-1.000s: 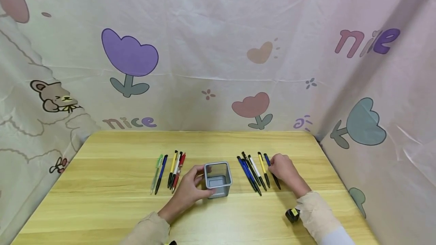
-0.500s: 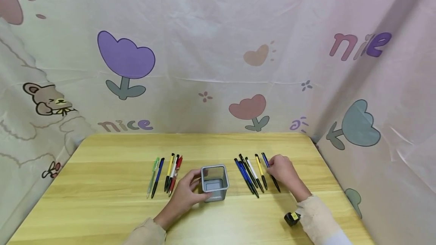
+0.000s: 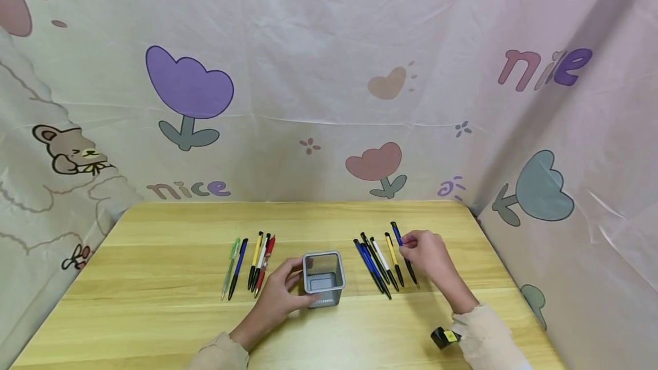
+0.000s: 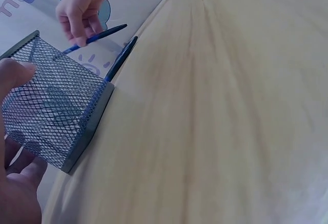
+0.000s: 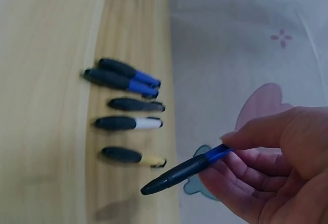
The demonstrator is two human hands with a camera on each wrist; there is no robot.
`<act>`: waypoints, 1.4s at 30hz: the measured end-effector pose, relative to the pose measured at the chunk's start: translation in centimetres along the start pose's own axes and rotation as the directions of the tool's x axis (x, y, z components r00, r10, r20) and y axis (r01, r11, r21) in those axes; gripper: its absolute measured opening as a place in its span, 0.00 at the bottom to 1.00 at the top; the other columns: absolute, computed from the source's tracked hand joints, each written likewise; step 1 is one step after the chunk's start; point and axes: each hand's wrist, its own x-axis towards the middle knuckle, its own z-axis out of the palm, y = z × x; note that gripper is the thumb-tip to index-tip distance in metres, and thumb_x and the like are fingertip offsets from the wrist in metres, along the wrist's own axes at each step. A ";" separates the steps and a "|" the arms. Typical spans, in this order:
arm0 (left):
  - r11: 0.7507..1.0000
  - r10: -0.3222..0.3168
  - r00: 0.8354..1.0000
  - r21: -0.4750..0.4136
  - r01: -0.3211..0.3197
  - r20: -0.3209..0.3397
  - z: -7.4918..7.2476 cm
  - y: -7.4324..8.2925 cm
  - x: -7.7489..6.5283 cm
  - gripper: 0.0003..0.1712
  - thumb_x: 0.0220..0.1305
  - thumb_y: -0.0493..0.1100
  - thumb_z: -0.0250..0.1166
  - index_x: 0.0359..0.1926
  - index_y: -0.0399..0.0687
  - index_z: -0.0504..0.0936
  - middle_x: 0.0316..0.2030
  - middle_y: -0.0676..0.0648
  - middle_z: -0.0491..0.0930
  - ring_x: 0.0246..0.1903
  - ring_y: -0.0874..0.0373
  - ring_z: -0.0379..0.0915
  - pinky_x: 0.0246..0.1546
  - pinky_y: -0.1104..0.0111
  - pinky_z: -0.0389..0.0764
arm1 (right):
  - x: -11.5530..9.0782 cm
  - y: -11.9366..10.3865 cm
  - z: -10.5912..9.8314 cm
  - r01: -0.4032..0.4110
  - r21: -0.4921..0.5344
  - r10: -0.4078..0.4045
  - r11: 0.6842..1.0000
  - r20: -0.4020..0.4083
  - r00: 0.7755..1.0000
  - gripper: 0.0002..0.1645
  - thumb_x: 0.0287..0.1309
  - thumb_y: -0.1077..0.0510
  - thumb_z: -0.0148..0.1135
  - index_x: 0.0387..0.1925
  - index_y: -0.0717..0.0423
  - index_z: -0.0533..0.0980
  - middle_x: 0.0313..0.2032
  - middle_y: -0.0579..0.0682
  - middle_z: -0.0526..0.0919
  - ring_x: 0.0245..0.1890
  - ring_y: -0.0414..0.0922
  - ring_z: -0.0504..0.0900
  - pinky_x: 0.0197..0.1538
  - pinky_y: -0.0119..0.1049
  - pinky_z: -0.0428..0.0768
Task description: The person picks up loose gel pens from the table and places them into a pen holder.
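My left hand (image 3: 277, 296) holds a square grey mesh pen holder (image 3: 328, 298) at mid-table, thumb on the near side and fingers round the far side. No pens show inside the holder. My right hand (image 3: 430, 254) pinches a blue pen with a black grip (image 5: 184, 174) between thumb and fingers. In the left wrist view this blue pen (image 4: 105, 34) is raised off the table, tip slanting. Left of that hand lie a yellow pen (image 3: 392, 253), a white pen (image 3: 379, 253), a black pen and two blue pens (image 3: 368, 261).
Left of the holder, a green pen (image 3: 231, 267), a blue pen (image 3: 239, 268), a yellow pen (image 3: 256, 258), a white pen and a red pen (image 3: 264, 267) lie on the wooden table (image 3: 169, 278). A printed curtain (image 3: 288, 90) stands behind the table and at both sides.
My right hand has lifted the blue pen from the table, moving it slightly up and away. My left hand keeps its hold on the pen holder. The head view has shifted slightly.
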 end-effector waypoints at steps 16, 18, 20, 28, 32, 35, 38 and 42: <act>1.000 0.016 1.000 0.013 -0.016 -0.010 0.1 -0.2 -0.2 0.47 0.44 0.33 0.82 0.67 0.43 0.74 0.66 0.36 0.72 0.69 0.32 0.71 0.66 0.65 0.80 | -1.6 -4.1 -0.7 0.106 0.233 -0.108 0.967 -0.001 0.994 0.07 0.57 0.63 0.74 0.38 0.59 0.86 0.33 0.51 0.91 0.33 0.41 0.88 0.34 0.27 0.87; 1.000 0.012 1.000 0.017 -0.012 -0.014 0.1 -0.2 -0.2 0.47 0.44 0.33 0.83 0.67 0.43 0.74 0.66 0.37 0.72 0.69 0.33 0.71 0.67 0.66 0.79 | -1.7 -4.4 -0.7 0.111 0.242 -0.116 0.964 0.004 0.993 0.07 0.57 0.63 0.74 0.38 0.59 0.86 0.33 0.50 0.91 0.34 0.41 0.87 0.34 0.26 0.85; 1.000 0.013 1.000 0.022 -0.012 -0.016 0.1 -0.2 -0.3 0.47 0.44 0.34 0.83 0.67 0.43 0.74 0.66 0.37 0.73 0.69 0.33 0.70 0.67 0.67 0.79 | -1.9 -4.8 -0.7 0.110 0.259 -0.118 0.960 0.015 0.993 0.07 0.57 0.63 0.74 0.39 0.58 0.86 0.34 0.50 0.90 0.35 0.40 0.86 0.34 0.26 0.85; 0.999 0.025 1.000 0.033 -0.024 -0.010 0.1 -0.2 -0.4 0.47 0.44 0.34 0.83 0.67 0.42 0.74 0.65 0.37 0.73 0.69 0.33 0.70 0.68 0.68 0.77 | -2.6 -6.5 -1.0 0.105 0.348 -0.137 0.932 0.068 0.988 0.08 0.58 0.61 0.74 0.40 0.56 0.86 0.35 0.49 0.90 0.37 0.40 0.86 0.35 0.26 0.84; 0.999 0.029 1.000 0.037 -0.029 -0.010 0.0 -0.3 -0.4 0.47 0.44 0.34 0.83 0.67 0.42 0.74 0.65 0.37 0.73 0.69 0.33 0.70 0.68 0.69 0.77 | -2.9 -7.3 -1.0 0.129 0.378 -0.162 0.917 0.058 0.985 0.08 0.58 0.62 0.74 0.40 0.57 0.85 0.35 0.49 0.89 0.37 0.40 0.85 0.40 0.25 0.86; 0.999 0.030 1.000 0.030 -0.030 -0.006 0.0 -0.3 -0.5 0.47 0.44 0.33 0.82 0.68 0.41 0.73 0.65 0.36 0.72 0.69 0.32 0.69 0.68 0.68 0.78 | -3.2 -7.8 -0.9 0.144 0.412 -0.182 0.900 0.053 0.982 0.08 0.58 0.62 0.74 0.40 0.57 0.85 0.36 0.50 0.89 0.38 0.41 0.85 0.43 0.26 0.88; 0.999 0.042 0.999 0.026 -0.042 0.003 0.0 -0.4 -0.5 0.47 0.44 0.32 0.82 0.67 0.40 0.73 0.65 0.36 0.72 0.69 0.31 0.70 0.67 0.67 0.79 | -3.5 -8.2 -0.9 0.168 0.440 -0.209 0.882 0.045 0.977 0.08 0.59 0.61 0.74 0.40 0.57 0.84 0.37 0.50 0.89 0.39 0.40 0.85 0.45 0.29 0.90; 0.998 0.058 0.998 0.023 -0.059 0.012 0.0 -0.5 -0.6 0.47 0.44 0.32 0.82 0.67 0.40 0.73 0.64 0.36 0.72 0.68 0.32 0.71 0.66 0.67 0.80 | -3.8 -8.6 -0.7 0.210 0.468 -0.247 0.858 0.019 0.969 0.08 0.59 0.62 0.74 0.40 0.56 0.84 0.38 0.49 0.89 0.39 0.39 0.86 0.47 0.31 0.91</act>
